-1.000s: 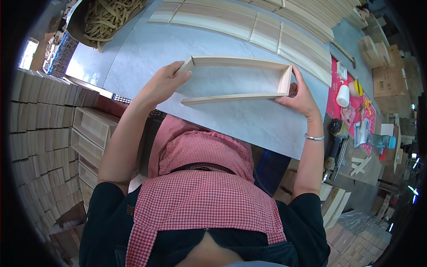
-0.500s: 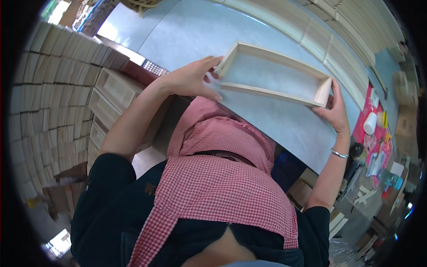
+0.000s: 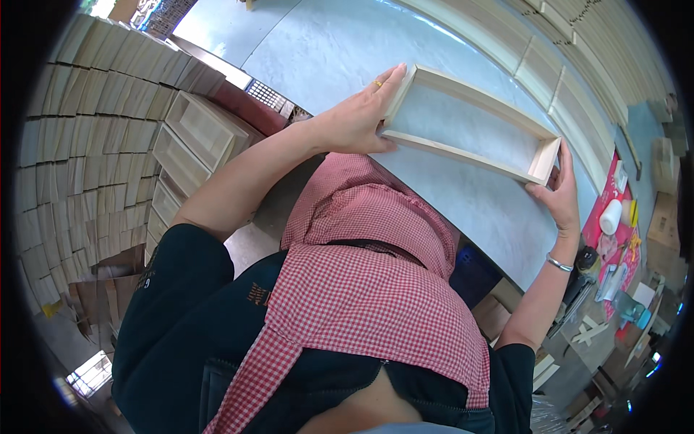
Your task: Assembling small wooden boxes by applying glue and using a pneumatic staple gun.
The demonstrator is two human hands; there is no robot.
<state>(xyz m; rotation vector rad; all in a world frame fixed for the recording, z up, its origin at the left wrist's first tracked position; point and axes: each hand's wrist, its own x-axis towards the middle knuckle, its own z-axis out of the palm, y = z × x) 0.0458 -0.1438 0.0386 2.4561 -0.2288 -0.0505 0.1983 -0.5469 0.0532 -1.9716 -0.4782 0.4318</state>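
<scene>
Between my two hands is a long, narrow frame (image 3: 470,160) of pale wood, a rectangle with no bottom through which the tabletop shows. My left hand (image 3: 361,116), with a ring on one finger, is closed on its left short end. The thumb lies by the near corner and the fingers reach up along the end. My right hand (image 3: 562,192) grips the right short end, thumb at the near corner, fingers behind the end piece. The frame is tilted a little, its right end nearer to me. Whether it touches the table (image 3: 318,65) I cannot tell.
Tall stacks of wooden strips (image 3: 94,145) fill the left side, beside several finished wooden boxes (image 3: 191,130). More pale boards (image 3: 538,61) lie along the table's far edge. At right, a white bottle (image 3: 611,217) stands on a red cloth near a clear bottle (image 3: 630,309).
Both hands and the frame have shifted slightly to the right in view. My left hand has closed in on the left end, its fingers now lying against it.
</scene>
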